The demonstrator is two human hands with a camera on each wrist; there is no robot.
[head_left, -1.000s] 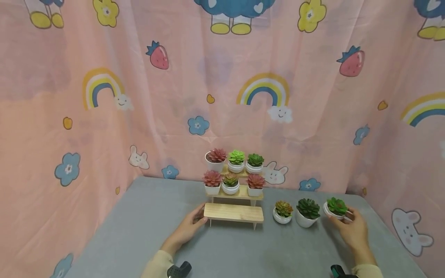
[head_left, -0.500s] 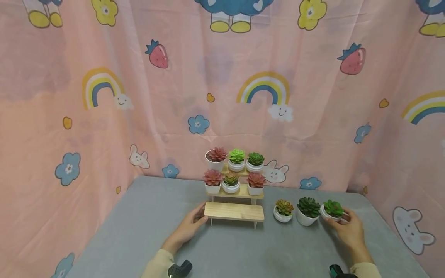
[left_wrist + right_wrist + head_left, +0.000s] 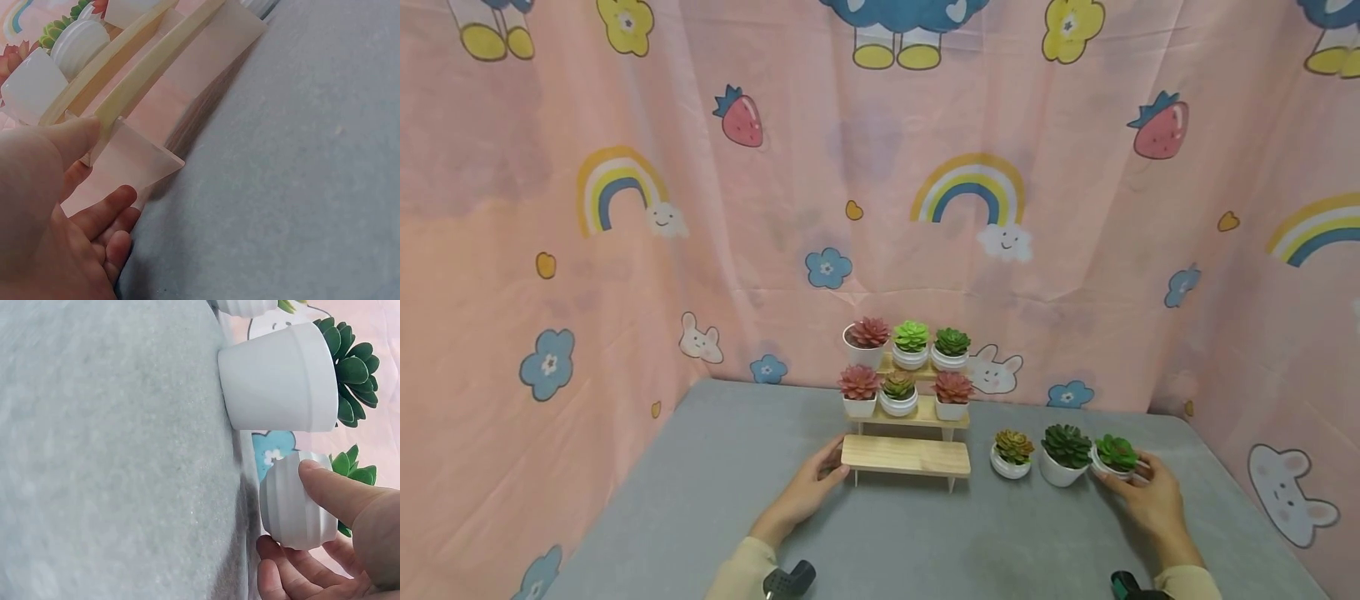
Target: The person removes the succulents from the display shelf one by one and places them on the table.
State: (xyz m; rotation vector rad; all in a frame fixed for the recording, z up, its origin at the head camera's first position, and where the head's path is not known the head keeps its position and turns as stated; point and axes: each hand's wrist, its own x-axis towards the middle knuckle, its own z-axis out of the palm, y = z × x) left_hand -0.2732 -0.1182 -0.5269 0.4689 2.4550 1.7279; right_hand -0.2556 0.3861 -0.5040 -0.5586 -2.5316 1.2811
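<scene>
My right hand (image 3: 1150,498) grips a small round white ridged pot with a bright green succulent (image 3: 1116,453). In the right wrist view the thumb lies on one side of this pot (image 3: 297,503) and fingers on the other, close over the table. Beside it stands a taller smooth white pot with a dark green succulent (image 3: 1066,454). My left hand (image 3: 803,492) pinches the left end of the lowest step of a three-step wooden plant stand (image 3: 906,457), thumb at the board's edge in the left wrist view. That step bears no pots.
A pot with a yellowish-brown succulent (image 3: 1011,454) stands between the stand and the dark green one. The middle step (image 3: 910,422) and the top step (image 3: 886,368) carry several potted succulents. A pink patterned curtain (image 3: 880,167) hangs behind the grey table (image 3: 715,467).
My right hand has moved left with the bright green succulent, bringing it right up to the dark green one. The left hand stays at the stand.
</scene>
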